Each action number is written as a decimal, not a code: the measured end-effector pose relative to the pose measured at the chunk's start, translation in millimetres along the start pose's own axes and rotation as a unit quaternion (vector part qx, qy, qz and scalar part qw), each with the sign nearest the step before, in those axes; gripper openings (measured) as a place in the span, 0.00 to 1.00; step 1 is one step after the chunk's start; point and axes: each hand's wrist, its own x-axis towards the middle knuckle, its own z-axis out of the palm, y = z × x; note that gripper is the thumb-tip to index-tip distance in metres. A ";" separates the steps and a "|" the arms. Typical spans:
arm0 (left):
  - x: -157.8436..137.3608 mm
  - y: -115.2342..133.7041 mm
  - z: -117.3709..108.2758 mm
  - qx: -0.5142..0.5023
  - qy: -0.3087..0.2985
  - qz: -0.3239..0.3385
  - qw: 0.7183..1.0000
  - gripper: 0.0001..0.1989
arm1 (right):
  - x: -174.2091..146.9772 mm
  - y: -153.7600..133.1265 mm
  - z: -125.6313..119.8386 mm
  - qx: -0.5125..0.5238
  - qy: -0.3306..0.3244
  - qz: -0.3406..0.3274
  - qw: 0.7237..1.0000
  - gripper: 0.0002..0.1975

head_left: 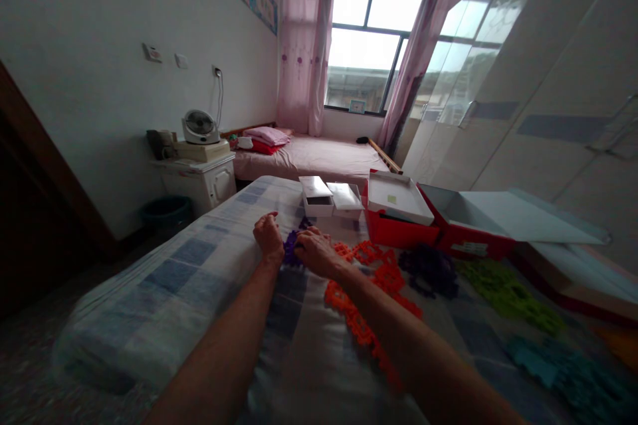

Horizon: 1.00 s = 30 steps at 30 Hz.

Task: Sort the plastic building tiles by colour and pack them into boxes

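My left hand (269, 237) is closed with its fingers curled, just left of a purple openwork piece (290, 249) on the plaid bed. What its fingers hold, if anything, is hidden. My right hand (318, 251) is closed on the purple piece from the right, fingers bent over it. Beneath and beside my right forearm, linked orange openwork pieces (389, 275) with cut-out shapes stretch toward me. Farther right lie a dark purple pile (429, 270), a lime green pile (511, 293) and a teal pile (573, 368) of similar pieces.
White small boxes (319, 207) stand at the bed's far edge, beside a red box (399, 232) with a white lid and a larger open red box (458, 239). A second bed (323, 153), a nightstand (199, 179) with a fan (200, 126) and a bin (167, 211) stand beyond.
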 end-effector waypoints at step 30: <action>-4.2 7.4 -0.8 -0.011 -0.041 0.015 0.999 0.15 | -197.7 175.3 -127.8 -0.149 0.294 0.340 0.881 0.13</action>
